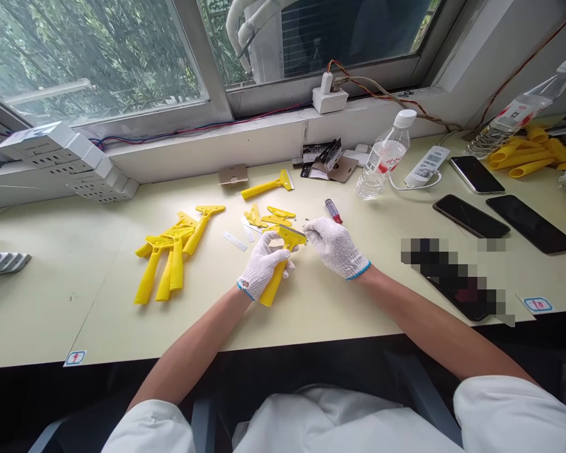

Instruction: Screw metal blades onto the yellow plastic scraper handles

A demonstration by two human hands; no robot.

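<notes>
My left hand [261,263], in a white knit glove, is wrapped round a yellow scraper [279,274] whose head points up and away. My right hand [332,244], gloved too, has its fingers pinched together beside the right end of the scraper head; whatever is between the fingertips is too small to make out. Just beyond lie yellow plastic scraper pieces [276,220] and thin metal blades [234,241]. A screwdriver [332,211] with a clear and red handle rests past my right hand. Another scraper [268,185] lies farther back.
Several yellow scraper handles [170,261] are piled at left. A water bottle [387,154], a power strip [427,167] and phones [471,216] occupy the right side. Torn packaging [327,157] and a small cardboard piece [233,175] lie near the window ledge.
</notes>
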